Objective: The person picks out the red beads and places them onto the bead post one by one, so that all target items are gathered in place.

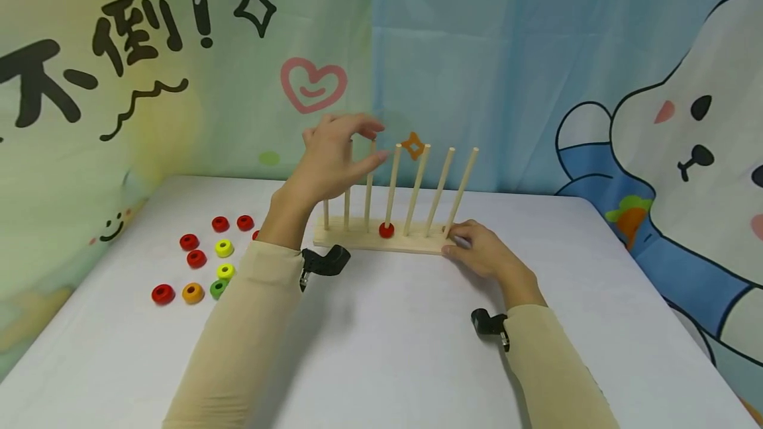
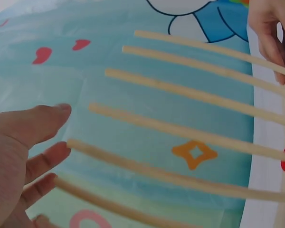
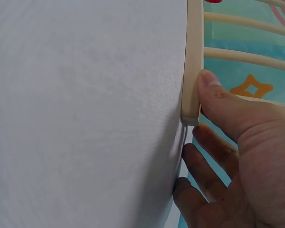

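Note:
A wooden peg stand (image 1: 357,239) with a row of upright pegs rests on the white table. One red bead (image 1: 386,230) sits at the foot of a middle peg. My left hand (image 1: 334,161) is raised by the tops of the left pegs, fingers spread and nothing between thumb and fingers. In the left wrist view its fingertips are right at the peg ends. At the stand's right end, my right hand (image 1: 481,251) grips the base, thumb (image 3: 213,90) on its edge and index finger around the end corner.
Left of the stand lie loose beads: several red ones (image 1: 163,294), yellow ones (image 1: 224,248), an orange one (image 1: 193,293) and a green one (image 1: 218,288). My left forearm overlaps part of this group. A printed cloth (image 1: 453,51) hangs behind the table (image 1: 393,349).

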### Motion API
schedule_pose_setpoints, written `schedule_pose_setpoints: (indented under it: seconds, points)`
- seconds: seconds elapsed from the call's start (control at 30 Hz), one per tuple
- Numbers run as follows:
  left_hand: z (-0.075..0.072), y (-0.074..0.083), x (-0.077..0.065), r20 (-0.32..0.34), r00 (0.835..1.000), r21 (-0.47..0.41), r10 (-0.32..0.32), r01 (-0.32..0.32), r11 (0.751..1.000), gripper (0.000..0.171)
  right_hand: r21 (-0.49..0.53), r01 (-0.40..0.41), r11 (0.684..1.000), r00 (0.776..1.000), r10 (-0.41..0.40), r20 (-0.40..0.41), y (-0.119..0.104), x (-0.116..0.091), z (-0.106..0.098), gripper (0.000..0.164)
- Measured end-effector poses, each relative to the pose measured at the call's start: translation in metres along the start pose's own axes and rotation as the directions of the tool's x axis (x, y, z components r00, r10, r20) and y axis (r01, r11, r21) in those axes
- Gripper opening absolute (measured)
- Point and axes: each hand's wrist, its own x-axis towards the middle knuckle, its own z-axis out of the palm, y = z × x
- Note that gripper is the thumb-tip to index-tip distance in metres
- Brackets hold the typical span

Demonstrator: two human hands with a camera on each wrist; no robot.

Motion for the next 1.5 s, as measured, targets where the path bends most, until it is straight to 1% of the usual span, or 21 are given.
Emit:
schedule_pose_setpoints:
  seconds: [0.23,0.47,0.6,0.73,0.9,1.07,1.17,1.3,1.5]
  points:
    - [-0.01,-0.015,-0.009,-0.046,0.999,0.003,-0.006,0.006,1.0,0.046,0.001,0.004,1.0,1.0,-0.004,0.003,0.0,0.001,-0.001,0.039]
    - [-0.021,-0.027,-0.016,-0.083,0.996,-0.023,0.014,-0.016,1.0,0.048,0.002,-0.004,1.0,1.0,0.004,0.011,0.0,0.003,0.0,0.04]
    - [-0.027,-0.033,-0.021,-0.089,0.996,-0.032,0.011,-0.014,0.999,0.052,0.016,-0.015,1.0,1.0,0.015,0.015,-0.002,0.004,0.002,0.041]
    - [-0.035,-0.037,-0.026,-0.093,0.996,-0.028,-0.009,0.006,1.0,0.056,0.031,-0.015,0.999,1.0,0.014,0.021,-0.002,0.004,0.003,0.043]
    - [-0.045,-0.041,-0.035,-0.095,0.995,-0.031,-0.043,0.04,0.999,0.057,0.035,-0.024,0.999,0.999,0.023,0.023,0.0,0.005,0.0,0.046]
    - [-0.058,-0.047,-0.044,-0.123,0.992,-0.007,-0.005,0.004,1.0,0.057,0.013,0.012,1.0,1.0,-0.012,0.017,0.0,0.007,-0.001,0.048]
    - [-0.066,-0.049,-0.05,-0.139,0.99,0.0,-0.001,0.001,1.0,0.056,-0.015,0.04,0.999,0.999,-0.04,0.016,-0.001,0.009,-0.002,0.048]
    - [-0.074,-0.049,-0.06,-0.126,0.992,0.017,-0.02,0.023,1.0,0.055,-0.025,0.049,0.998,0.999,-0.049,0.004,-0.002,0.009,-0.001,0.046]
    - [-0.085,-0.052,-0.076,-0.105,0.994,0.075,0.015,-0.007,0.997,0.056,-0.037,0.065,0.997,0.998,-0.065,0.001,0.0,0.008,-0.002,0.045]
